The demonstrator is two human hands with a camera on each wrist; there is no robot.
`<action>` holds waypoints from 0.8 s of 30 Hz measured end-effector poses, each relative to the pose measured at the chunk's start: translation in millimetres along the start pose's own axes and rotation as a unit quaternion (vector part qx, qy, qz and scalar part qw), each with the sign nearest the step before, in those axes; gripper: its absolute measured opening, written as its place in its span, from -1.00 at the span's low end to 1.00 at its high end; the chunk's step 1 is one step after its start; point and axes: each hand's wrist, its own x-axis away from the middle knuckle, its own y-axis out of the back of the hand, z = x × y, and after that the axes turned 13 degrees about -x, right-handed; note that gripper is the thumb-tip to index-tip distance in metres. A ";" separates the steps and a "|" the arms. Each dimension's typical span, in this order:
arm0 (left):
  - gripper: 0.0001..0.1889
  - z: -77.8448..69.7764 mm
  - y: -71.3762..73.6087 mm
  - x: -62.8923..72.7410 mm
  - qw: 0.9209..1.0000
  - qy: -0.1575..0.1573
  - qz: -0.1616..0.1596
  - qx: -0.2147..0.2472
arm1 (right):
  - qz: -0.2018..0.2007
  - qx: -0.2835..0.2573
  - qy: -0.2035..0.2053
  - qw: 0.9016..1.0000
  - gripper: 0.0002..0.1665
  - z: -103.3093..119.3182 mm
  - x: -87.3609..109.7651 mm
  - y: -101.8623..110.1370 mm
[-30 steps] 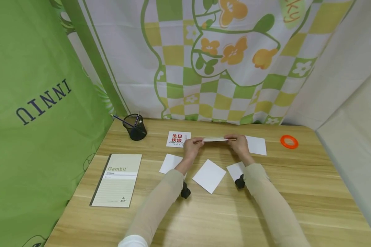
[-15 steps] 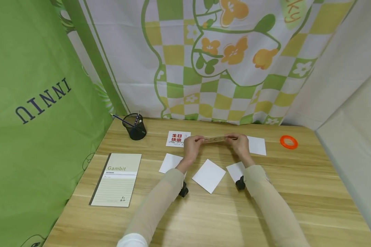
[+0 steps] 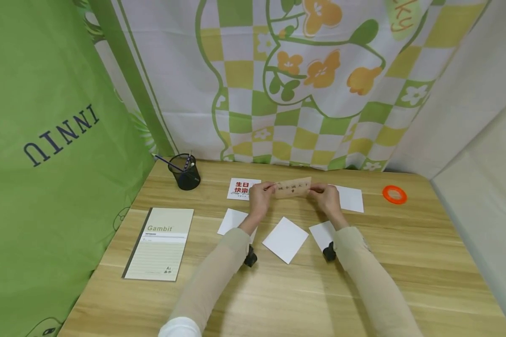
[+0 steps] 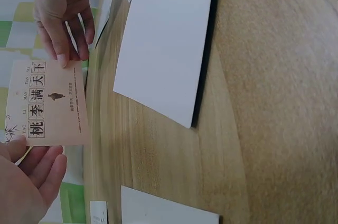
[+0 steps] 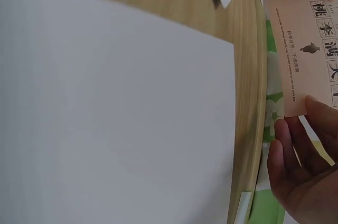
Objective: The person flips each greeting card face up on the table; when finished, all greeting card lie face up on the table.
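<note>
Pale beige is worn on both arms here: the left sleeve (image 3: 215,276) and right sleeve (image 3: 375,281) are cut long and plain, finished by a broad left cuff (image 3: 237,244) and right cuff (image 3: 348,238). White cloth (image 3: 180,327) is shown at the near left! By each wrist, a chunky black device is spotted, left unit (image 3: 250,257), right unit (image 3: 329,252).

Smooth matt paper seen: tan rect. printed card (image 4: 49,102).
Slight sheen shown by light-brn wood-grain tabletop (image 3: 447,281); metal mesh seen in blk cyl. cup (image 3: 187,179), smooth plastic in orange ring (image 3: 394,201), creased cloth in green-wht patterned curtain (image 3: 274,135).
</note>
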 end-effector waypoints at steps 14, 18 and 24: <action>-0.77 3.3 -1.6 0.9 0.997 0.067 0.043 0.010 | 0.006 -0.045 -0.039 0.998 -0.68 0.8 0.7 -0.3; -0.70 5.3 -4.5 2.7 0.995 0.077 0.059 0.003 | 0.006 -0.063 -0.049 0.997 -0.67 1.5 0.1 -0.3; -0.64 5.5 -6.3 5.3 0.993 0.087 0.074 -0.012 | 0.007 -0.077 -0.064 0.995 -0.66 2.2 1.7 0.3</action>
